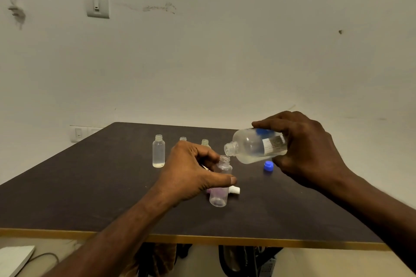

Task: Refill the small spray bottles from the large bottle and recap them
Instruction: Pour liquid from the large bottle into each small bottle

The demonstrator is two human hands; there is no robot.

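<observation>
My right hand (301, 148) grips the large clear bottle (254, 147), tipped on its side with its open neck just above the mouth of a small uncapped bottle (221, 184). My left hand (191, 171) holds that small bottle upright on the dark table (90, 186). A little liquid lies in the large bottle's lower side. Three more small uncapped bottles stand behind: one (158, 150) at the left with a bit of liquid, two (205, 142) partly hidden by my left hand. A blue cap (268, 166) lies below the large bottle. A white spray head (235, 190) lies beside the held bottle.
The table's yellow front edge (225, 239) runs across the bottom. A white wall stands behind, with a switch plate (98, 6). A white box (13, 258) and a cable lie on the floor at lower left. Dark items sit under the table.
</observation>
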